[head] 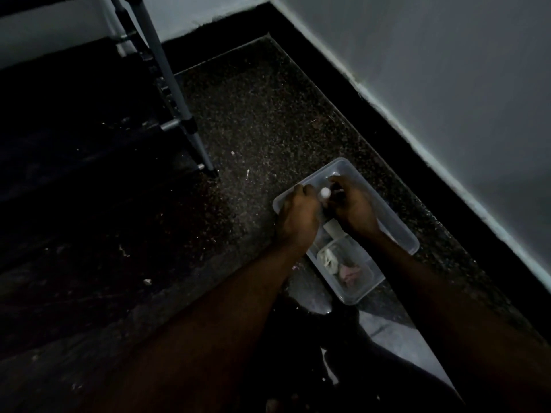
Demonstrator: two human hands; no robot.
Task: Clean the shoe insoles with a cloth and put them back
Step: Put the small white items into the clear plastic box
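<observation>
A clear plastic box (399, 222) lies on the speckled floor near the wall. Both my hands are over its far end. My left hand (298, 216) grips a small bottle with a white cap (413, 192) and a pale body that shows below at the wrist. My right hand (351, 204) has curled fingers on the cap's far side. In the box's near end sits a smaller clear tub (369, 271) holding a whitish cloth (328, 259) and a pinkish cloth (350, 274). The scene is dark; no insoles or shoes are recognisable.
A metal stand's grey legs (179, 93) come down to the floor at the left of the box. A black skirting strip (387, 114) and pale wall run along the right. Dark stair steps lie at the left. A pale sheet (393, 332) lies under my arms.
</observation>
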